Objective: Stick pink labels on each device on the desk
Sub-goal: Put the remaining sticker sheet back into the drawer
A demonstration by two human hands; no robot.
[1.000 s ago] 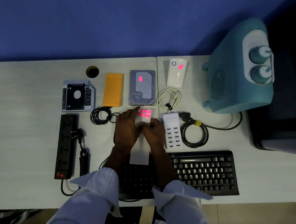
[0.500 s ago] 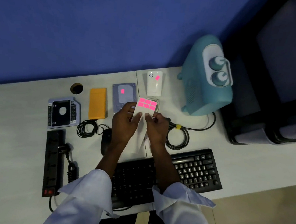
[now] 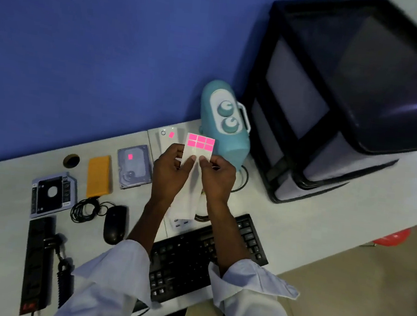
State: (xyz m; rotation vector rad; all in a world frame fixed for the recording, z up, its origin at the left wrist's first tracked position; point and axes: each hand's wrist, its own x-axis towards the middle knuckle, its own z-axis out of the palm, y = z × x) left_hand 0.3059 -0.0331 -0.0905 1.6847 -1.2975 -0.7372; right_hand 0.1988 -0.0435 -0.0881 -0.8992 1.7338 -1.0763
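Note:
My left hand point(image 3: 171, 172) and my right hand point(image 3: 217, 176) hold a white backing sheet with several pink labels point(image 3: 201, 142) at its top, raised above the desk in front of the teal heater point(image 3: 227, 131). Each thumb pinches the sheet just below the pink rows. The hard drive point(image 3: 134, 165) carries a pink label, and so does the white plug-in device point(image 3: 166, 140). The orange case point(image 3: 98, 176), drive caddy point(image 3: 53, 194), mouse point(image 3: 115, 224), power strip point(image 3: 36, 263), keyboard point(image 3: 199, 257) and USB charger point(image 3: 181, 224) show no label.
A coiled black cable point(image 3: 86, 209) lies beside the mouse. A round cable hole point(image 3: 71, 160) sits in the white desk point(image 3: 1, 187) near the blue wall. A black cabinet point(image 3: 350, 95) stands right of the desk. A red object point(image 3: 392, 237) lies on the floor.
Both hands lifted the label sheet off the desk and carried it up and right toward the teal heater. The head camera swung right, so the desk items sit further left in view.

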